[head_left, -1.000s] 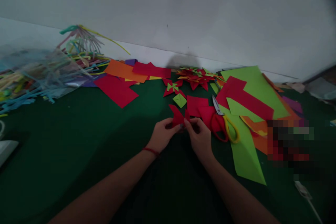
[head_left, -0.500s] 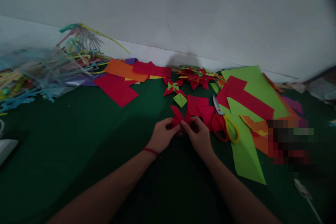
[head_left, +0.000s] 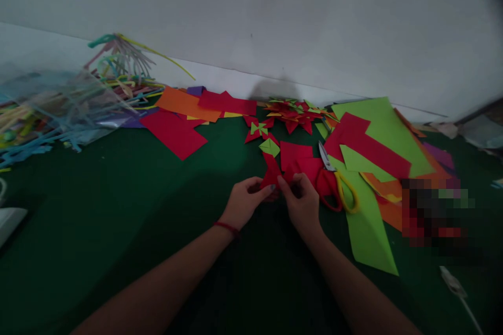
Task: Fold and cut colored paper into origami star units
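Note:
A small folded piece of red paper (head_left: 271,170) is pinched between my two hands, its pointed flaps sticking up. My left hand (head_left: 245,200), a red cord at its wrist, grips the paper's left side with thumb and fingers. On the right side, my right hand (head_left: 302,201) pinches the same paper. Just beyond it lies a small folded green square (head_left: 269,147). Behind that is a red folded star with a green centre (head_left: 259,129). Red paper squares (head_left: 295,154) lie close to my right hand, and scissors (head_left: 338,183) with red and yellow handles rest beside them.
A pile of red and green folded paper pieces (head_left: 294,114) sits near the wall. Green sheets (head_left: 367,235) spread at right, by a cable (head_left: 454,282). Orange paper (head_left: 188,104) and red paper (head_left: 175,133) lie left of centre. Pipe cleaners (head_left: 126,63) and a clear plastic bag (head_left: 74,97) fill the far left.
My right hand has shifted slightly right along the red paper. The paper has turned, and its upright flap now points near the green square. My left hand stays nearly in place.

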A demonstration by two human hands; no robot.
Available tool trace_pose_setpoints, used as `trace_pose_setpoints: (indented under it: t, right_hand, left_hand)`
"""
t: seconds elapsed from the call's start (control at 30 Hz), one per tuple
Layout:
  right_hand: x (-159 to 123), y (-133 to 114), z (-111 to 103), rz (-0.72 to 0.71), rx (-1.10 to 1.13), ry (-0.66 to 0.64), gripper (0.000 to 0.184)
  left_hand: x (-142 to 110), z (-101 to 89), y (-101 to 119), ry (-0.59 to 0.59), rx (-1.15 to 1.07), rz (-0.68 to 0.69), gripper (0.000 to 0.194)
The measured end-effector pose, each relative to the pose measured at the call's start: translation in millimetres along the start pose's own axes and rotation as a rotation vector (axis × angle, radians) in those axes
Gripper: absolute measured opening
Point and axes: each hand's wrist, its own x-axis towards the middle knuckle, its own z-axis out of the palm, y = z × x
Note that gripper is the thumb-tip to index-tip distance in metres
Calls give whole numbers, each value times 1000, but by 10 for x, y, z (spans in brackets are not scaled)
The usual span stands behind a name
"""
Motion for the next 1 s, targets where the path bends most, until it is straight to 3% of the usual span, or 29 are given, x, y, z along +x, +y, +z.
trace_pose_setpoints:
  t: [0.2, 0.43, 0.73, 1.0]
  right_hand:
    - [-16, 9, 9, 5, 1, 23, 20]
    - [28, 81, -13, 77, 91, -2, 20]
    - [11, 34, -47, 35, 111, -146, 20]
    - [-7, 15, -82, 37, 108, -261, 16]
  left_hand:
    - [0, 12, 32, 46, -52, -93, 15]
    - [24, -34, 6, -97, -42, -57, 20]
    - [2, -88, 63, -71, 377, 115, 23]
    - [9, -125, 109, -137, 436, 101, 15]
